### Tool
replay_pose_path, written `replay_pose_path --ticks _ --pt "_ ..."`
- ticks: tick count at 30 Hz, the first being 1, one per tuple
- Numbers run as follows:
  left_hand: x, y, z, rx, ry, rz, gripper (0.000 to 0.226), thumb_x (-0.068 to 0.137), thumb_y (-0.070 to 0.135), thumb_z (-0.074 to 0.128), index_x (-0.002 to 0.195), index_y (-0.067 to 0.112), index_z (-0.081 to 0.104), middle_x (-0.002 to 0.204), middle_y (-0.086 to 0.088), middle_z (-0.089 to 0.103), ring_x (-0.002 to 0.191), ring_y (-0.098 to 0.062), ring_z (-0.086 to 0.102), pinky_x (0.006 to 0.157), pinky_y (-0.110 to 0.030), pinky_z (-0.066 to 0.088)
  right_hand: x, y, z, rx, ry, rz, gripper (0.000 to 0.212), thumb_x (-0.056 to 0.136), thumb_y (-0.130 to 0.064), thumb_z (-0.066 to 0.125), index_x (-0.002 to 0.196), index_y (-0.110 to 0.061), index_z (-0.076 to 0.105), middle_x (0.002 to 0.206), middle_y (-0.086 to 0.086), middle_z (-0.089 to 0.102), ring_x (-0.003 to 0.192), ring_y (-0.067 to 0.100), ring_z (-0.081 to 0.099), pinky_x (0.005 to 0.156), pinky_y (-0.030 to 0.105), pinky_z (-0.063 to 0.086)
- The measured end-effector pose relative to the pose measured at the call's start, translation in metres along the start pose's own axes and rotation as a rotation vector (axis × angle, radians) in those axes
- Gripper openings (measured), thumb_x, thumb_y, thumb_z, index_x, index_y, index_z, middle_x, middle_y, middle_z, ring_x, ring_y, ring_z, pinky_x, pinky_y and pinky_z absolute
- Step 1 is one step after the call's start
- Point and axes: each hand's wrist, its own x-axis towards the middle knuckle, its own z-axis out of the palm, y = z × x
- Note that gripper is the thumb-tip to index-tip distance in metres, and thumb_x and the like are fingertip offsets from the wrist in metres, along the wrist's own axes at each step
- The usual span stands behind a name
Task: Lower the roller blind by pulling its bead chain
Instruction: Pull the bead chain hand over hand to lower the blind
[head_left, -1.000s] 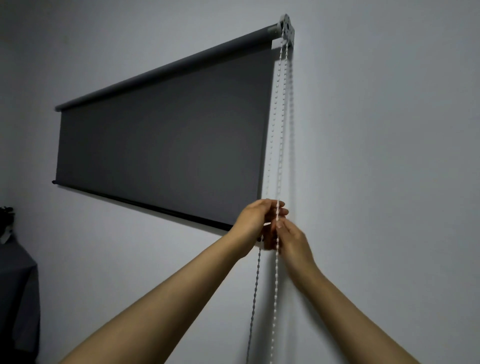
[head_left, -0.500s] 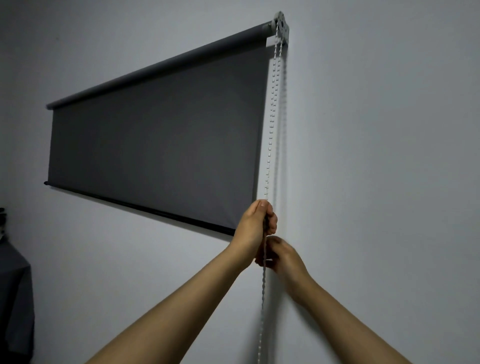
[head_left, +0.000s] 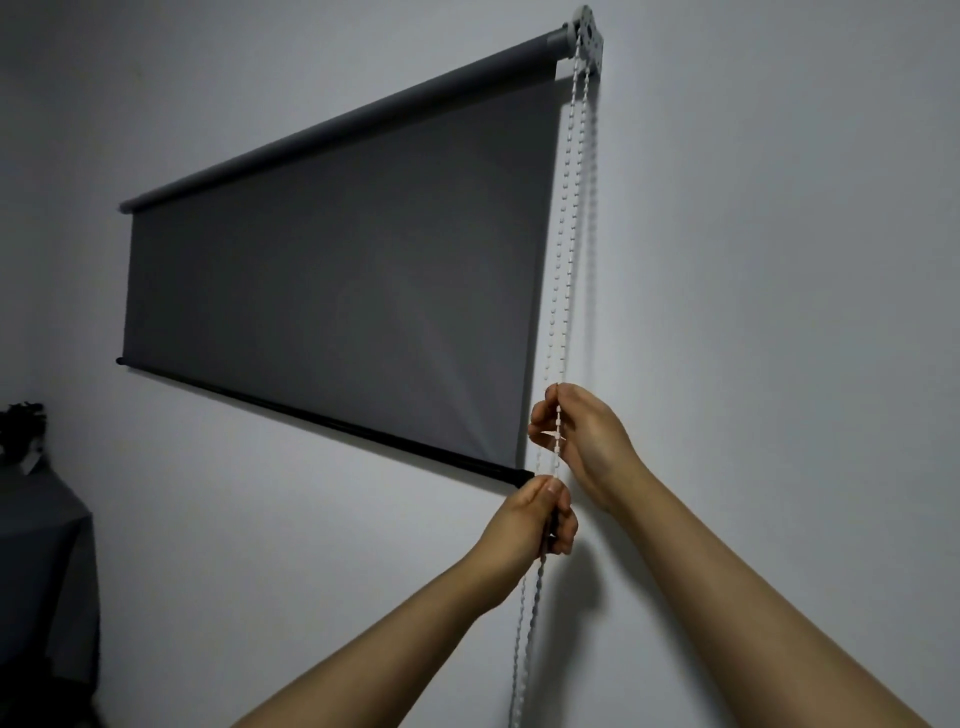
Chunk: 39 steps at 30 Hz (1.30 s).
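**Mid-pull, hand over hand**

The roller blind (head_left: 332, 291) hangs part-lowered on the wall. Right hand (head_left: 587, 441) pinches the bead chain (head_left: 563, 234) with closed fingers; left hand (head_left: 535, 519) grips it lower, fist shut. Next, probably: draw down, then regrip higher on the same strand.

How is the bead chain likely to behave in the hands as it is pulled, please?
The bead chain is probably floppy: below the left hand it hangs slack in a loose loop. Its small beads should give some grip, as the right hand holds it by a mere fingertip pinch. It looks light, so it may swing.
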Motion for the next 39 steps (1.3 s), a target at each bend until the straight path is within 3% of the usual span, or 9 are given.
replay_pose_path --ticks 4,9,12,15,20,28,33,37,39 --pt "0.002 0.003 -0.009 0.0 -0.028 -0.062 0.037 0.1 0.026 0.026 0.091 0.015 0.06 0.071 0.002 0.068 0.068 -0.012 0.064 0.067 -0.023 0.049 -0.003 0.003 -0.001 -0.052 0.022 -0.089 0.033 0.097 -0.017 0.033 0.07 -0.016 0.052 0.064 0.003 0.058 0.064 0.018 0.053 0.069 0.032 0.049" --pt "0.019 0.019 -0.015 -0.047 0.155 -0.052 0.032 0.097 0.021 0.037 0.108 0.005 0.062 0.088 -0.007 0.068 0.089 -0.023 0.065 0.089 -0.036 0.052 -0.017 0.027 -0.003 -0.205 0.066 -0.085 0.034 0.096 -0.023 0.036 0.065 -0.016 0.05 0.064 0.009 0.052 0.057 0.018 0.045 0.051 0.026 0.037" --pt "0.027 0.032 -0.014 -0.08 0.205 -0.01 0.03 0.096 0.022 0.038 0.103 0.011 0.065 0.076 -0.005 0.067 0.069 -0.018 0.063 0.073 -0.034 0.054 -0.027 0.043 -0.004 -0.169 0.076 -0.093 0.03 0.097 -0.02 0.037 0.075 -0.009 0.053 0.062 0.007 0.051 0.06 0.019 0.05 0.053 0.022 0.047" --pt "0.035 0.045 -0.007 -0.105 0.192 0.005 0.032 0.096 0.025 0.036 0.097 0.018 0.067 0.085 0.005 0.075 0.075 -0.012 0.069 0.067 -0.029 0.054 -0.035 0.053 -0.007 -0.185 0.048 -0.065 0.028 0.098 -0.021 0.037 0.084 -0.019 0.061 0.07 -0.003 0.065 0.069 0.014 0.063 0.059 0.019 0.05" --pt "0.054 0.068 0.001 -0.161 0.176 0.078 0.034 0.097 0.02 0.031 0.088 0.017 0.063 0.079 0.002 0.073 0.074 -0.009 0.068 0.069 -0.022 0.051 -0.048 0.068 -0.011 -0.241 0.007 0.014 0.039 0.095 -0.026 0.037 0.061 -0.03 0.056 0.057 -0.003 0.06 0.056 0.013 0.054 0.057 0.019 0.045" --pt "0.056 0.07 0.005 -0.2 0.187 0.089 0.035 0.099 0.021 0.031 0.081 0.015 0.061 0.062 0.004 0.061 0.05 -0.006 0.056 0.051 -0.016 0.045 -0.05 0.067 -0.013 -0.237 -0.054 0.019 0.04 0.095 -0.025 0.035 0.061 -0.033 0.056 0.053 -0.004 0.06 0.05 0.006 0.051 0.051 0.01 0.041" --pt "0.041 0.07 0.002 -0.162 0.171 0.21 0.033 0.099 0.022 0.029 0.071 0.017 0.045 0.049 0.008 0.047 0.045 -0.007 0.037 0.049 -0.019 0.033 -0.039 0.056 -0.02 -0.197 -0.049 0.039 0.039 0.093 -0.017 0.035 0.062 -0.021 0.057 0.057 -0.001 0.065 0.061 0.015 0.06 0.065 0.024 0.048" --pt "0.027 0.06 -0.004 -0.056 0.154 0.257 0.033 0.099 0.028 0.029 0.072 0.02 0.046 0.048 0.01 0.044 0.046 -0.008 0.039 0.052 -0.021 0.035 -0.018 0.022 -0.024 -0.112 0.003 -0.057 0.032 0.09 -0.01 0.038 0.073 -0.012 0.066 0.065 0.003 0.067 0.068 0.022 0.062 0.073 0.037 0.053" --pt "0.021 0.052 -0.005 -0.024 0.127 0.249 0.032 0.099 0.029 0.03 0.073 0.021 0.047 0.048 0.01 0.045 0.046 -0.007 0.04 0.05 -0.02 0.035 -0.008 0.004 -0.02 -0.083 0.008 -0.069 0.028 0.091 -0.011 0.038 0.082 -0.007 0.064 0.071 0.01 0.064 0.068 0.023 0.061 0.072 0.035 0.052"
